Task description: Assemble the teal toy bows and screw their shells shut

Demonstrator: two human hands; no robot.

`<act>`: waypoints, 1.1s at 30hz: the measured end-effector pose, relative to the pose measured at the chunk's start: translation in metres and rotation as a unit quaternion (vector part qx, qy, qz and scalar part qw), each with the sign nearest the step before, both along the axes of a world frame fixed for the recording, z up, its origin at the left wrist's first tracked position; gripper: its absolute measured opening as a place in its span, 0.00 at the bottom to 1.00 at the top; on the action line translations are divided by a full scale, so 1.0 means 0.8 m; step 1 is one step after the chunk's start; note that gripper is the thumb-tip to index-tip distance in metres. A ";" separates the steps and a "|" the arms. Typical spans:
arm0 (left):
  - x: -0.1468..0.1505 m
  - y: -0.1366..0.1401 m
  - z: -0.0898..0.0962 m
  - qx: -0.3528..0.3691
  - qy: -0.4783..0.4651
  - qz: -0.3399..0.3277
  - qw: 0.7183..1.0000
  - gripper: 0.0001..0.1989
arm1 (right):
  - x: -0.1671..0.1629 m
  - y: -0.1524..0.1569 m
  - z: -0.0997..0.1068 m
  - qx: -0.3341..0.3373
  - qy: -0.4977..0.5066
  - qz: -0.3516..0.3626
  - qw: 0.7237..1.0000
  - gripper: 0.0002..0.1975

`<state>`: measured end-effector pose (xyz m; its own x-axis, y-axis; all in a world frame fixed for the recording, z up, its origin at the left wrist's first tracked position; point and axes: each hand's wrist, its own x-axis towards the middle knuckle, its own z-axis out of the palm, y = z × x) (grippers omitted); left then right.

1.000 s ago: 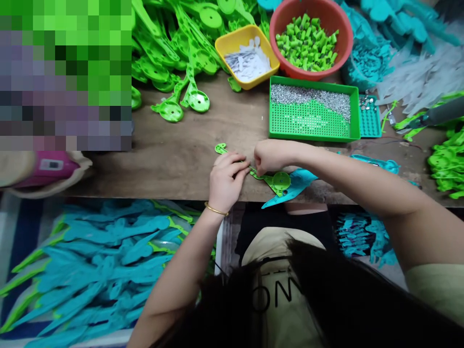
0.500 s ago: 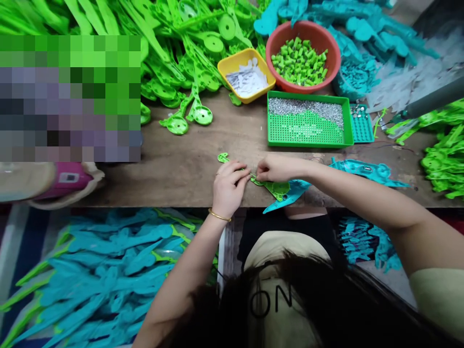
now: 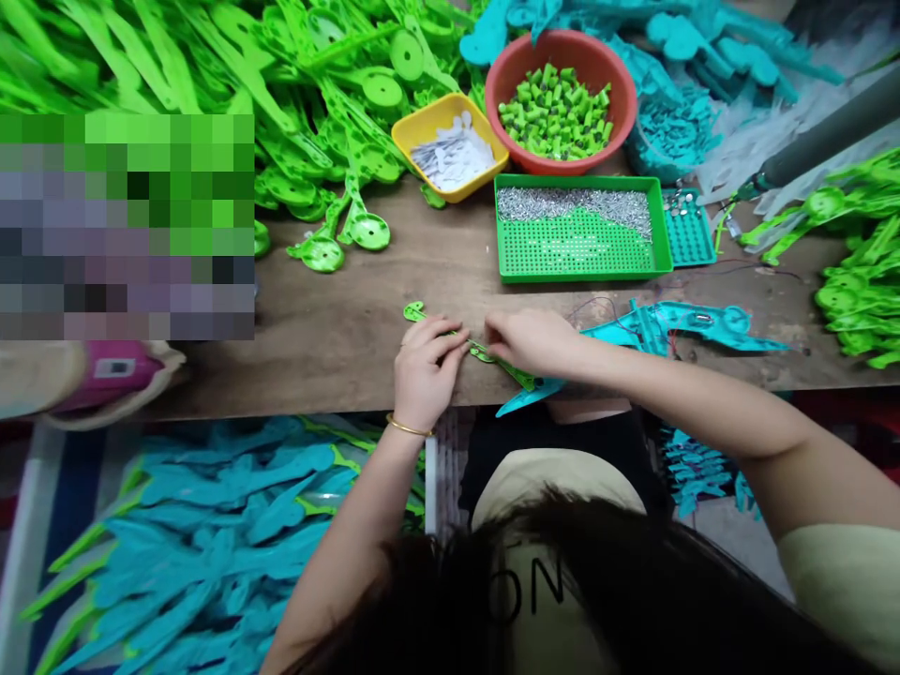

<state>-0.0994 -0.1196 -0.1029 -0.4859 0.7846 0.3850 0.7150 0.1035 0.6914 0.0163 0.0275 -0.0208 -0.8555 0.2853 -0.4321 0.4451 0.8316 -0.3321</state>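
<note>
A thin lime-green plastic part (image 3: 413, 311) lies slantwise near the table's front edge, its middle covered by my fingers. My left hand (image 3: 426, 367) presses it down with thumb and fingers together, a gold bangle (image 3: 409, 426) on the wrist. Over the lower right end of that part, my right hand (image 3: 529, 339) is closed with curled fingers. Whatever it pinches is hidden. Under and beside the right hand sits a turquoise plastic part (image 3: 524, 397), its tip jutting past the edge. Another turquoise stretch (image 3: 703, 323) with thin wires extends right, beyond my forearm.
Behind my hands stand a green perforated tray (image 3: 548, 267) of small metal pieces, a yellow dish (image 3: 400, 141) and a red bowl (image 3: 496, 103) of green pieces. Green parts (image 3: 316, 122) are heaped at back left. Turquoise parts (image 3: 232, 525) fill a container below the table.
The view has shifted slightly, so most things sit further left. My right hand has tipped a little lower over the green part. My left hand keeps its grip on that part.
</note>
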 end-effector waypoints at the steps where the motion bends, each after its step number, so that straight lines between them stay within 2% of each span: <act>1: 0.000 0.000 0.000 0.001 0.000 -0.001 1.000 0.05 | 0.010 -0.005 0.002 0.026 0.018 -0.003 0.999 0.14; 7: 0.001 0.001 0.002 -0.008 -0.005 0.006 1.000 0.05 | 0.055 -0.042 -0.003 0.093 0.067 0.063 0.991 0.17; 12: 0.003 0.001 0.002 -0.001 0.008 0.006 1.000 0.05 | 0.068 -0.051 -0.019 0.140 0.093 0.027 0.985 0.18; 18: 0.001 0.000 0.003 -0.009 0.017 0.001 1.000 0.05 | 0.077 -0.062 -0.032 0.165 0.155 0.047 0.973 0.15; 21: -0.001 0.000 0.006 -0.027 0.031 -0.004 0.999 0.06 | 0.081 -0.063 -0.035 0.154 0.158 0.037 0.975 0.15; 24: 0.008 -0.004 0.010 -0.032 0.085 0.001 0.996 0.07 | 0.080 -0.062 -0.035 0.133 0.132 0.010 0.982 0.16; 27: 0.029 -0.011 0.012 -0.013 0.123 -0.041 0.992 0.11 | 0.077 -0.059 -0.031 0.113 0.108 -0.010 0.988 0.17; 30: 0.050 -0.017 0.009 -0.006 0.106 -0.095 0.990 0.13 | 0.074 -0.055 -0.023 0.093 0.091 -0.015 0.991 0.16; 33: 0.059 -0.019 0.003 0.000 0.098 -0.095 0.991 0.12 | 0.074 -0.048 -0.013 0.065 0.072 -0.014 0.995 0.16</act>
<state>-0.0523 -0.1344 -0.1002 -0.2450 0.8552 0.4567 0.8425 -0.0454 0.5368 0.0753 -0.0107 -0.0312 -0.8969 0.3557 -0.2629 0.4244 0.8593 -0.2853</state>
